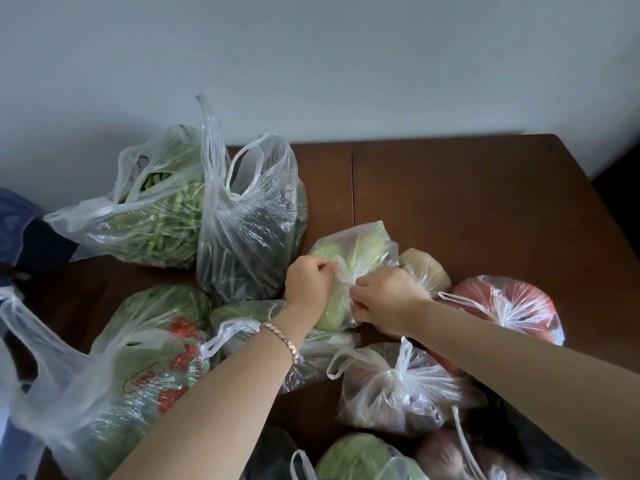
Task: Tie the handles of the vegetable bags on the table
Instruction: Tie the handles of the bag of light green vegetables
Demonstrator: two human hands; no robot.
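Note:
A clear plastic bag of pale green vegetables (360, 247) lies at the middle of the brown table (467, 202). My left hand (308, 280) and my right hand (384, 299) each pinch one of its thin white handles, pulled together between them. A bracelet sits on my left wrist. To the right, a bag of red produce (512, 306) and a clear bag in front of it (398, 389) have knotted tops. On the left, a bag of green beans (156, 209), a tall clear bag with dark contents (249, 223) and a red-printed bag of greens (145, 368) have loose handles.
A small bag of brownish produce (424, 268) lies just right of my hands. More bags, one with a green cabbage (356, 459), crowd the near edge. A dark blue object (20, 230) sits at the far left. The table meets a pale wall behind.

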